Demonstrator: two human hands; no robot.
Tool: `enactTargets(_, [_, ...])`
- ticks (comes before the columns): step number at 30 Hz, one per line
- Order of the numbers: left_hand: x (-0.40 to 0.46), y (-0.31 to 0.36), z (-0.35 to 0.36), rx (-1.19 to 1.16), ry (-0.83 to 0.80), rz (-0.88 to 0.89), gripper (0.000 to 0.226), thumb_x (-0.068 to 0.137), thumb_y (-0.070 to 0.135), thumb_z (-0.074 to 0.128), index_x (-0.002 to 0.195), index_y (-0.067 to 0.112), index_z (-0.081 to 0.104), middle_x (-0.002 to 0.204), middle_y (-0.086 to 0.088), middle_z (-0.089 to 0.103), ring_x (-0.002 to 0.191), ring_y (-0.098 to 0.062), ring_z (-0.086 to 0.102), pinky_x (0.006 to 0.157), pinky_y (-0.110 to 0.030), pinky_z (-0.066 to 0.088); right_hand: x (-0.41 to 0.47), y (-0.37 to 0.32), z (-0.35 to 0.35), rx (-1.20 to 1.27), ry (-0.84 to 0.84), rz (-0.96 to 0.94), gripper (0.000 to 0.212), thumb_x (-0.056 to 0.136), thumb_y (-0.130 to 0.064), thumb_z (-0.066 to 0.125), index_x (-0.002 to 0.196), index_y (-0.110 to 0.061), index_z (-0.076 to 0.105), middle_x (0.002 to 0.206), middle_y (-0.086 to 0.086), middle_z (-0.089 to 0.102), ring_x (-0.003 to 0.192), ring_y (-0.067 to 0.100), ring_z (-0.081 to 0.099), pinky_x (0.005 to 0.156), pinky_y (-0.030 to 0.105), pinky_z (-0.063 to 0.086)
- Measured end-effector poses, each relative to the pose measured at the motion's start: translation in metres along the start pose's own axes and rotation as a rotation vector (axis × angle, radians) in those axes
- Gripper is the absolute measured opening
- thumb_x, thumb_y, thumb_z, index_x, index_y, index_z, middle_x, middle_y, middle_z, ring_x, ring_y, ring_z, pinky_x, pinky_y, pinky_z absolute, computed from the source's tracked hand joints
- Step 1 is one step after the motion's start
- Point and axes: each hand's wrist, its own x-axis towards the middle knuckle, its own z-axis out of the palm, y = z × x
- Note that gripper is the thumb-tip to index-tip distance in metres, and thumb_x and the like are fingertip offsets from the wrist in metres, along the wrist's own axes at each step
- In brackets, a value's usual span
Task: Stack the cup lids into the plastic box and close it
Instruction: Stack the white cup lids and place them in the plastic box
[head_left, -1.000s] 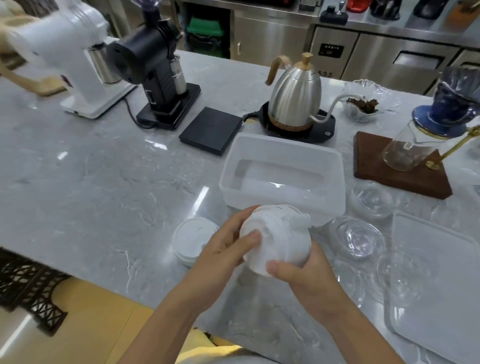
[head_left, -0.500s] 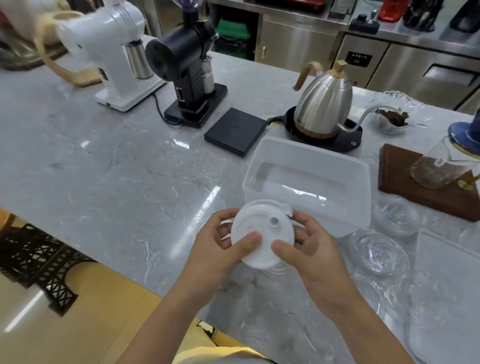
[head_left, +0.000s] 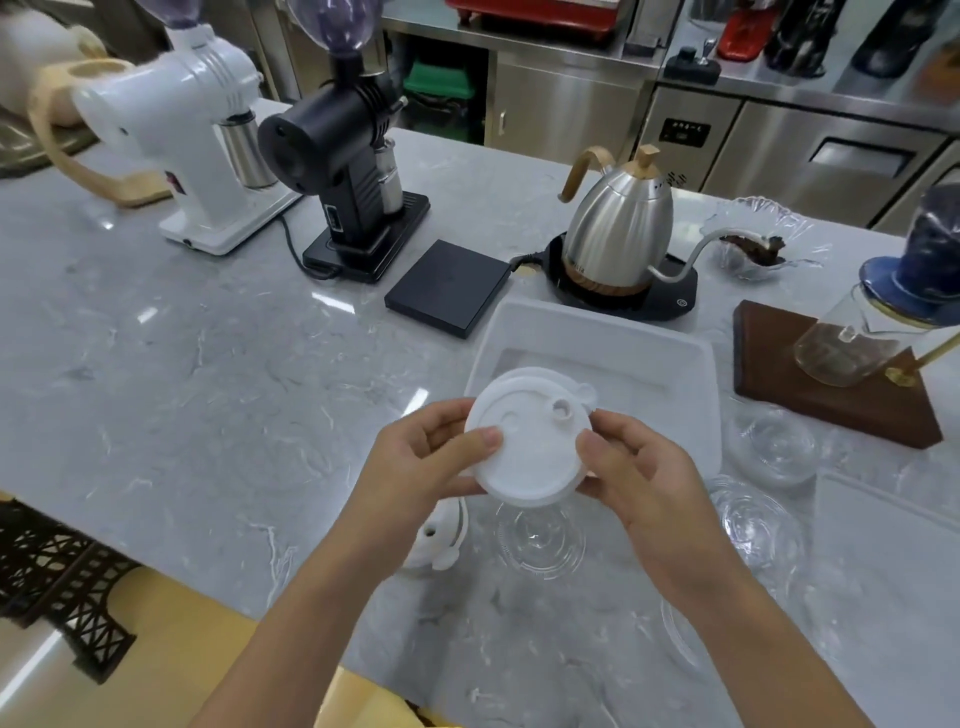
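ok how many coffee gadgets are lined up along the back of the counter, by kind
grinders: 2 (white grinder, black grinder)
kettle: 1
flat black scale: 1
glass jug with dripper on top: 1
total: 5

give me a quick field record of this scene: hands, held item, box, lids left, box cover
left hand: grips the white lids at their left edge, thumb on top
right hand: grips the same lids at the right edge
held item: white lids, top facing the camera, held above the counter in front of the box
box: open, no lids visible inside
lids left: clear lids on the counter right of and below the hands; one white lid under the left hand
box cover: flat on the counter at the right
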Motion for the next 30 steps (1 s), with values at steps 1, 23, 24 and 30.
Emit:
enactTargets(1, [0.006, 0.005, 0.0, 0.019, -0.009, 0.009, 0.039, 0.078, 0.022, 0.072, 0.116, 0.01, 0.072, 0.104, -0.004, 0.08, 0.097, -0.019, 0.076, 0.073, -0.032, 0.062, 0.005, -0.004, -0.003, -0.035, 0.013, -0.009, 0.046, 0.076, -0.032, 0.073, 0.116, -0.01, 0.067, 0.11, 0.01, 0.075, 0.104, 0.028, 0.071, 0.086, 0.033, 0.06])
enactTargets(23, [0.154, 0.051, 0.053, 1.252, -0.357, -0.024, 0.032, 0.105, 0.024, 0.041, 0.097, 0.008, 0.067, 0.098, -0.008, 0.068, 0.091, -0.027, 0.062, 0.068, -0.032, 0.043, 0.127, -0.006, -0.035, -0.553, -0.106, 0.244, 0.028, 0.1, -0.033, 0.052, 0.111, -0.012, 0.067, 0.104, 0.015, 0.07, 0.09, 0.035, 0.073, 0.08, 0.042, 0.062])
enactTargets(24, [0.156, 0.048, 0.056, 1.325, -0.376, -0.058, 0.031, 0.106, 0.021, 0.038, 0.11, 0.007, 0.066, 0.109, -0.009, 0.067, 0.101, -0.028, 0.063, 0.073, -0.031, 0.044, 0.127, -0.005, -0.034, -0.578, -0.118, 0.266, 0.027, 0.1, -0.031, 0.051, 0.108, -0.011, 0.068, 0.099, 0.014, 0.07, 0.087, 0.034, 0.073, 0.079, 0.041, 0.062])
enactTargets(30, [0.16, 0.031, 0.059, 1.512, -0.463, -0.208, 0.031, 0.101, 0.013, 0.037, 0.125, 0.01, 0.055, 0.122, -0.013, 0.064, 0.105, -0.034, 0.066, 0.09, -0.045, 0.056, 0.13, 0.003, -0.032, -0.661, -0.16, 0.374, 0.028, 0.096, -0.03, 0.055, 0.106, -0.006, 0.065, 0.085, 0.016, 0.07, 0.071, 0.029, 0.073, 0.078, 0.04, 0.063])
